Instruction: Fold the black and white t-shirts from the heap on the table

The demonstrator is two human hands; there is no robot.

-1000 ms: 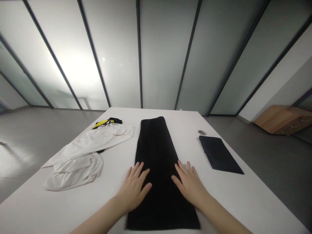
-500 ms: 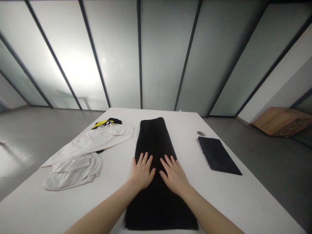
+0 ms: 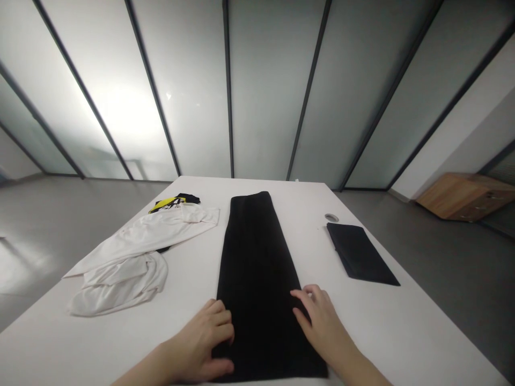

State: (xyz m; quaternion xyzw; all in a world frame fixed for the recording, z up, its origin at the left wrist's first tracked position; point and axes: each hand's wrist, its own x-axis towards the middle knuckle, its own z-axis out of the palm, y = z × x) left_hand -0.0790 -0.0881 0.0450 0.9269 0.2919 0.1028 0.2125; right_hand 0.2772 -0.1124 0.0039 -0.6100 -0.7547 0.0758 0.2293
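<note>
A long black garment (image 3: 257, 268), which looks like trousers folded lengthwise, lies flat down the middle of the white table (image 3: 193, 273). At its left edge, near the close end, is my left hand (image 3: 207, 338), fingers curled over the cloth and thumb apart from them. My right hand (image 3: 319, 319) rests at the opposite edge, a little farther up, with bent fingers and the thumb spread away. Neither hand visibly pinches the fabric. Undersides of the fingers are hidden.
Crumpled white clothing (image 3: 140, 241) lies on the left, with a yellow and black cloth (image 3: 171, 202) behind it. A folded dark cloth (image 3: 360, 254) and a roll of tape (image 3: 332, 217) lie on the right. A wooden cabinet (image 3: 462, 195) stands beyond the table.
Both hands have moved nearer to me and apart, from lying flat on the middle of the black garment to its two side edges. Their fingers have gone from outstretched to bent.
</note>
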